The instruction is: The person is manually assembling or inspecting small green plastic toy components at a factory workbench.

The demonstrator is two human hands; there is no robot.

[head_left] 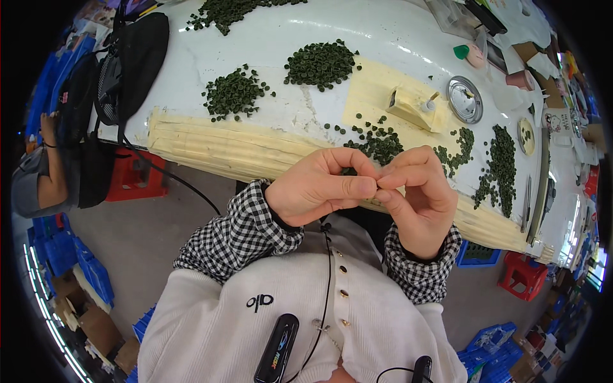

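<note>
My left hand [329, 186] and my right hand [418, 195] meet over the table's near edge, thumbs and forefingers pinched together. Whatever sits between the fingertips is too small and covered to name. Just beyond them lies a loose pile of small dark green round pieces [383, 145], partly hidden by my hands. Another scattering of green pieces [456, 153] spreads to the right of my right hand. Past these, a block wrapped in cream tape [412, 110] with a small white peg stands on a yellowish sheet [364, 96].
Larger heaps of green pieces [319, 64] lie farther back and left, and a long strip of them [503, 169] at right. A round metal dish [465, 99] sits beyond the block. A black bag [143, 67] rests at far left. Red stools [522, 276] stand below the table.
</note>
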